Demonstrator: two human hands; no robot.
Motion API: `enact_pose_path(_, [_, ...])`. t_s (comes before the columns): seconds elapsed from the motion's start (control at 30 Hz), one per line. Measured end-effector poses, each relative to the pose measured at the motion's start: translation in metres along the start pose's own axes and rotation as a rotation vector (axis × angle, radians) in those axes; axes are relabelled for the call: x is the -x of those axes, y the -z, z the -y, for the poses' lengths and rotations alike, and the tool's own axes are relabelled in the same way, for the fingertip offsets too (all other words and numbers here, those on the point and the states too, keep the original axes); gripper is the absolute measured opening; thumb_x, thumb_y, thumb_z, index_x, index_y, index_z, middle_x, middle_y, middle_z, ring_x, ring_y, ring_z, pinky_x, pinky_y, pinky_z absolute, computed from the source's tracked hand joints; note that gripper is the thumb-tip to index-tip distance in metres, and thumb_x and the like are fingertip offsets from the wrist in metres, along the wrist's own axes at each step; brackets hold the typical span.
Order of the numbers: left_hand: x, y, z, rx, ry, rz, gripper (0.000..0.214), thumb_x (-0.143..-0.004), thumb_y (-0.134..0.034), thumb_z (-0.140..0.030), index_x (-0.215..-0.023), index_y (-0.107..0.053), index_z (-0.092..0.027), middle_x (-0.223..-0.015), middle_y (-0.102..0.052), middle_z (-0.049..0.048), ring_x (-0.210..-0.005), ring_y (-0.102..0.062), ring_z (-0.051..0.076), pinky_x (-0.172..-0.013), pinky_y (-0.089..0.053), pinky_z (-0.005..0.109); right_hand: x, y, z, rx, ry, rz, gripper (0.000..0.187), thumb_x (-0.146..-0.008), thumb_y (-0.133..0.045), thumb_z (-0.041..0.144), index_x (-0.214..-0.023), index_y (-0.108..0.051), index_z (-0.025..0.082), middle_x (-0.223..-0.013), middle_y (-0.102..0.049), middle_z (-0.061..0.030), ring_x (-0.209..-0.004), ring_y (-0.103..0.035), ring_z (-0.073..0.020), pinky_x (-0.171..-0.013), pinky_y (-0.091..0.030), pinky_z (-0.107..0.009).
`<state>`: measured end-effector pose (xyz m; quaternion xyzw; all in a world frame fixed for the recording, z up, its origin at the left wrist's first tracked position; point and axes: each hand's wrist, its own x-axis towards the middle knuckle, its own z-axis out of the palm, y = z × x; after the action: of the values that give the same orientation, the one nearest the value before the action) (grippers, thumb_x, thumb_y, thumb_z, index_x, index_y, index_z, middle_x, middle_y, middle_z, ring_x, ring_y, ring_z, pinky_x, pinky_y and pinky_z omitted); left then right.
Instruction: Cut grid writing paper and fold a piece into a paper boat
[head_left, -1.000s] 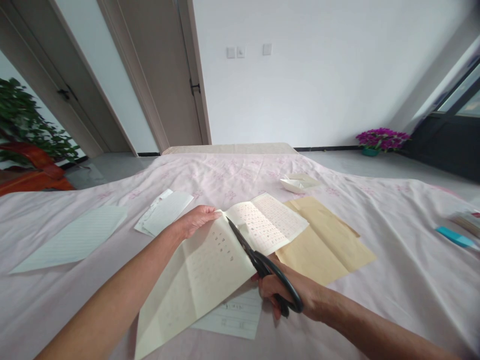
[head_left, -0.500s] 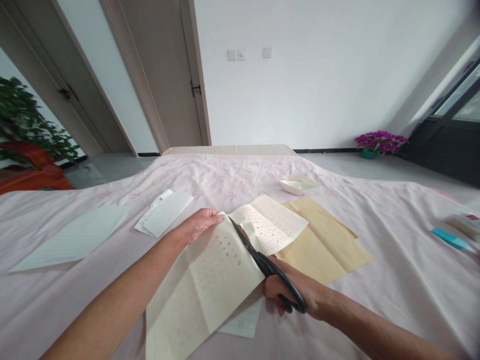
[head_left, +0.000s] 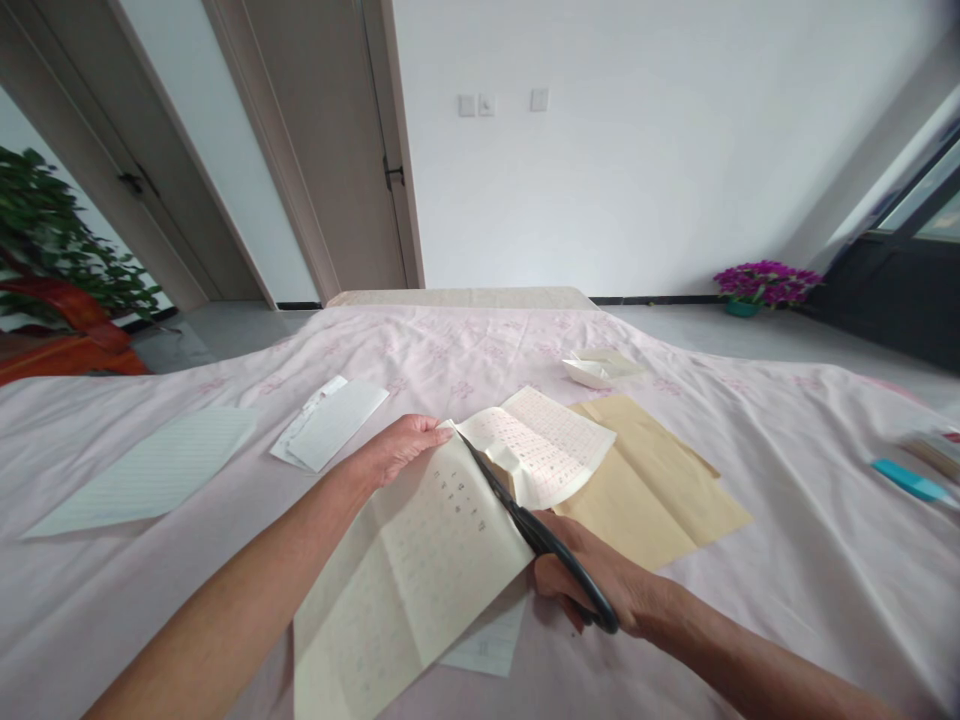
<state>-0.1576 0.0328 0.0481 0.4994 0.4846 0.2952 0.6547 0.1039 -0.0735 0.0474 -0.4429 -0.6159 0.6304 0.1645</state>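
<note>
My left hand point(head_left: 409, 447) pinches the far corner of a large cream sheet of paper point(head_left: 405, 580) with small written characters on it. In my right hand point(head_left: 581, 570) are black-handled scissors point(head_left: 536, 530), their blades lying along the sheet's right edge with the tips close to my left fingertips. The blades look closed or nearly closed. Beyond them the red-gridded part of the paper point(head_left: 551, 440) curls away; whether it is still joined to the cream sheet I cannot tell. Under the near edge another pale sheet point(head_left: 491, 640) peeks out.
Brown paper point(head_left: 660, 490) lies to the right, with a folded paper boat point(head_left: 592, 370) behind it. On the left are folded white papers point(head_left: 330, 425) and a lined sheet point(head_left: 150, 470). A blue object point(head_left: 907, 480) sits far right on the pink cloth point(head_left: 787, 560).
The scissor handles have come together, closing the blades along the paper. The gridded part curls a little more at its near edge. My left hand stays at the same corner.
</note>
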Motion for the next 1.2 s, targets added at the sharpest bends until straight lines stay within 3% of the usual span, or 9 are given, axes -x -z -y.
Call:
enact_pose_path(0.7, [-0.002,-0.006,0.007,0.092,0.008,0.008,0.047,-0.062,-0.082,-0.051,-0.085,-0.068,-0.013,-0.070,-0.069,0.0027,-0.057,-0.062,0.014,-0.056,-0.045,0.023,0.003,-0.002,0.017,-0.149,-0.032,0.029,0.013,-0.056,-0.050,0.021,-0.069,-0.049,0.018,-0.057,-0.049,0.0044,-0.046,-0.050,-0.0091,-0.042,-0.040,-0.018])
enact_pose_path(0.97, [0.005,-0.007,0.000,0.078,0.047,0.009,0.049,-0.059,-0.084,-0.051,-0.085,-0.069,-0.012,-0.070,-0.070,0.0032,-0.055,-0.061,0.014,-0.056,-0.046,0.025,0.004,0.014,0.016,-0.087,0.051,0.204,0.014,-0.059,-0.050,0.018,-0.074,-0.050,0.017,-0.060,-0.049,0.0052,-0.050,-0.051,-0.0089,-0.046,-0.045,-0.019])
enact_pose_path(1.2, [0.010,-0.012,-0.001,-0.014,-0.014,-0.036,0.046,-0.060,-0.081,-0.054,-0.078,-0.067,-0.013,-0.069,-0.067,0.0008,-0.056,-0.058,0.013,-0.055,-0.040,0.023,0.000,0.012,0.012,0.075,-0.012,0.147,0.019,-0.065,-0.050,0.013,-0.083,-0.051,0.018,-0.061,-0.049,0.0064,-0.048,-0.050,-0.0082,-0.044,-0.044,-0.017])
